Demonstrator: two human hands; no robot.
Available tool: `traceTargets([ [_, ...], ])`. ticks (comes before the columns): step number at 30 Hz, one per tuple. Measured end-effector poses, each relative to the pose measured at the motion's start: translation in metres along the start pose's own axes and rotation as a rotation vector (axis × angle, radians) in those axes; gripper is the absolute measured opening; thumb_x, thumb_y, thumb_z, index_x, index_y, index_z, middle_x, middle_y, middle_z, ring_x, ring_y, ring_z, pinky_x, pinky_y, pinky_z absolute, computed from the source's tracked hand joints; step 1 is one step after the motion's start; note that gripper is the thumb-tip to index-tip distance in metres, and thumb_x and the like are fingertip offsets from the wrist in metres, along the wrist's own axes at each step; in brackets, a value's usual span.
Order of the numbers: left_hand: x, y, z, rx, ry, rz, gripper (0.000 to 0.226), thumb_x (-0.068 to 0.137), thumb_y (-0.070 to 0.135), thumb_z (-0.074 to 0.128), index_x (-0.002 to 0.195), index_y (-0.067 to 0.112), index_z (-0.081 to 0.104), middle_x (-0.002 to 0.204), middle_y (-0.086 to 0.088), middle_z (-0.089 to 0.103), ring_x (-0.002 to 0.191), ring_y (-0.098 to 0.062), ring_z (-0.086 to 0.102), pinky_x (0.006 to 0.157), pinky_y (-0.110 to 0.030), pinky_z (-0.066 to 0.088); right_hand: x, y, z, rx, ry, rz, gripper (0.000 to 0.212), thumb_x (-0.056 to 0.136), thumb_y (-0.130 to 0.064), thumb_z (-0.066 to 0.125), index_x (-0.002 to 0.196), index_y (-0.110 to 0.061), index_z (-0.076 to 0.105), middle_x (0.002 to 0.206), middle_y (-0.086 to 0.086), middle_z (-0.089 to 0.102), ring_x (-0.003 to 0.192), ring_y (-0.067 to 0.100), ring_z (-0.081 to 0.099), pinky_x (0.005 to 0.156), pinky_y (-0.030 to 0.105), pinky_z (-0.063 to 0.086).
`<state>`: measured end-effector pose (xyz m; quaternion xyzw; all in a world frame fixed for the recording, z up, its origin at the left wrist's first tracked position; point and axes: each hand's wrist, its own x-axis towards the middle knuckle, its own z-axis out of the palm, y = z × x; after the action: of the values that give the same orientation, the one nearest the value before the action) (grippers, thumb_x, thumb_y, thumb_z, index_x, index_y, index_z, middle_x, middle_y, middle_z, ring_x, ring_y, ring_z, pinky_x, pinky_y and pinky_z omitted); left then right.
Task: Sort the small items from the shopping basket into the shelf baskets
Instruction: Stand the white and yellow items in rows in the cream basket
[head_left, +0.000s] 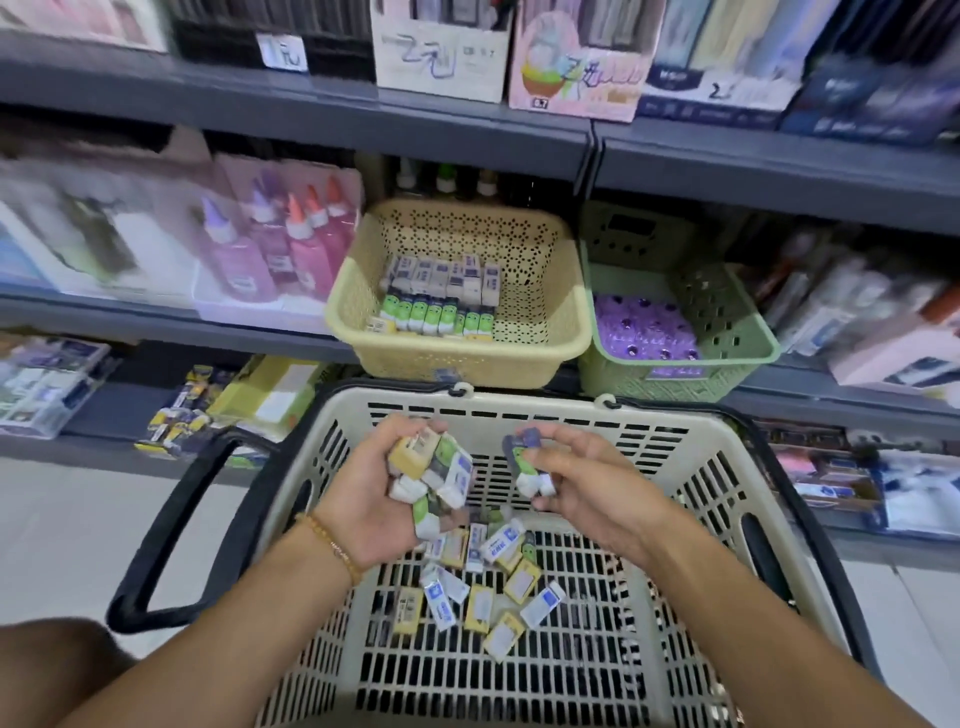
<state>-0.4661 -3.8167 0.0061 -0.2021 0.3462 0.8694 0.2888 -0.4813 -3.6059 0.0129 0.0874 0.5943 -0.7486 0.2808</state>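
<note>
A beige shopping basket (717, 499) fills the lower middle, with several small boxed erasers (483, 587) loose on its floor. My left hand (363, 499) is cupped palm up over the basket and holds a handful of erasers (436, 467) in yellow, green and blue wrappers. My right hand (587, 483) pinches two or three erasers (524, 457) beside it. On the shelf behind stands a yellow shelf basket (561, 291) with erasers lined up in rows. A green shelf basket (727, 312) to its right holds purple items.
The shopping basket has black handles (171, 525) folded out to both sides. Glue bottles (280, 244) stand left of the yellow basket. Boxed stationery fills the shelf above and the lower shelf at left and right. The floor is pale tile.
</note>
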Motion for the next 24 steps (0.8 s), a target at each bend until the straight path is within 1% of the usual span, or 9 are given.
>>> traceTargets([
  [4, -0.023, 0.022, 0.007, -0.043, -0.061, 0.094, 0.019, 0.071, 0.029, 0.065, 0.084, 0.016, 0.067, 0.09, -0.012, 0.059, 0.082, -0.031, 0.059, 0.068, -0.037, 0.048, -0.011, -0.039, 0.028, -0.049, -0.065, -0.118, 0.03, 0.084, -0.006, 0.068, 0.112, -0.016, 0.068, 0.094, 0.011, 0.063, 0.077, 0.024, 0.061, 0.058, 0.027, 0.054],
  [5, -0.028, 0.028, 0.009, -0.046, -0.078, 0.112, 0.02, 0.07, 0.028, 0.066, 0.085, 0.017, 0.066, 0.09, -0.011, 0.06, 0.082, -0.032, 0.06, 0.068, -0.038, 0.048, -0.011, -0.051, 0.034, -0.076, -0.056, -0.151, 0.029, 0.085, -0.004, 0.067, 0.111, -0.017, 0.069, 0.09, 0.007, 0.066, 0.076, 0.023, 0.062, 0.059, 0.028, 0.056],
  [7, -0.037, 0.043, 0.014, -0.039, -0.102, 0.15, 0.02, 0.07, 0.027, 0.066, 0.087, 0.017, 0.066, 0.089, -0.01, 0.063, 0.081, -0.032, 0.061, 0.067, -0.038, 0.05, -0.003, -0.076, 0.043, -0.151, -0.02, -0.212, 0.028, 0.089, -0.001, 0.064, 0.111, -0.018, 0.067, 0.077, -0.003, 0.068, 0.066, 0.014, 0.064, 0.062, 0.028, 0.056],
  [9, -0.042, 0.058, 0.02, -0.031, -0.115, 0.194, 0.021, 0.07, 0.026, 0.064, 0.089, 0.016, 0.065, 0.087, -0.011, 0.063, 0.078, -0.031, 0.061, 0.067, -0.039, 0.048, 0.01, -0.099, 0.05, -0.235, 0.03, -0.263, 0.026, 0.089, 0.001, 0.064, 0.106, -0.019, 0.067, 0.074, -0.006, 0.068, 0.062, 0.01, 0.062, 0.061, 0.027, 0.054],
  [12, -0.044, 0.081, 0.028, -0.042, -0.129, 0.25, 0.023, 0.071, 0.026, 0.062, 0.092, 0.016, 0.064, 0.089, -0.014, 0.061, 0.078, -0.031, 0.06, 0.068, -0.04, 0.047, 0.039, -0.124, 0.057, -0.35, 0.14, -0.289, 0.024, 0.086, -0.001, 0.068, 0.101, -0.02, 0.068, 0.079, -0.002, 0.067, 0.057, 0.006, 0.056, 0.054, 0.021, 0.041],
  [15, -0.039, 0.104, 0.032, -0.067, -0.156, 0.273, 0.02, 0.072, 0.026, 0.061, 0.089, 0.016, 0.063, 0.089, -0.011, 0.06, 0.08, -0.03, 0.057, 0.071, -0.041, 0.047, 0.077, -0.134, 0.054, -0.4, 0.28, -0.263, 0.02, 0.082, -0.001, 0.073, 0.092, -0.017, 0.07, 0.069, -0.004, 0.067, 0.052, 0.009, 0.048, 0.046, 0.022, 0.032],
  [19, -0.026, 0.13, 0.025, -0.098, -0.197, 0.31, 0.017, 0.073, 0.026, 0.06, 0.087, 0.018, 0.063, 0.088, -0.007, 0.061, 0.084, -0.03, 0.056, 0.071, -0.038, 0.044, 0.125, -0.135, 0.043, -0.52, 0.452, -0.143, 0.013, 0.077, -0.01, 0.08, 0.084, -0.018, 0.073, 0.067, 0.0, 0.065, 0.047, 0.01, 0.044, 0.041, 0.021, 0.03],
  [22, -0.019, 0.142, 0.017, -0.124, -0.209, 0.347, 0.018, 0.071, 0.027, 0.062, 0.087, 0.019, 0.064, 0.089, -0.004, 0.062, 0.086, -0.03, 0.057, 0.07, -0.038, 0.045, 0.151, -0.133, 0.039, -0.635, 0.513, -0.009, 0.01, 0.075, -0.015, 0.082, 0.076, -0.014, 0.073, 0.053, -0.003, 0.061, 0.037, 0.007, 0.042, 0.036, 0.02, 0.03],
  [24, -0.015, 0.146, 0.013, -0.137, -0.195, 0.373, 0.017, 0.07, 0.028, 0.063, 0.084, 0.019, 0.066, 0.09, -0.005, 0.063, 0.085, -0.03, 0.058, 0.071, -0.039, 0.045, 0.164, -0.13, 0.039, -0.689, 0.521, 0.064, 0.014, 0.075, -0.018, 0.082, 0.081, -0.01, 0.072, 0.059, 0.0, 0.061, 0.044, 0.009, 0.044, 0.04, 0.022, 0.031],
])
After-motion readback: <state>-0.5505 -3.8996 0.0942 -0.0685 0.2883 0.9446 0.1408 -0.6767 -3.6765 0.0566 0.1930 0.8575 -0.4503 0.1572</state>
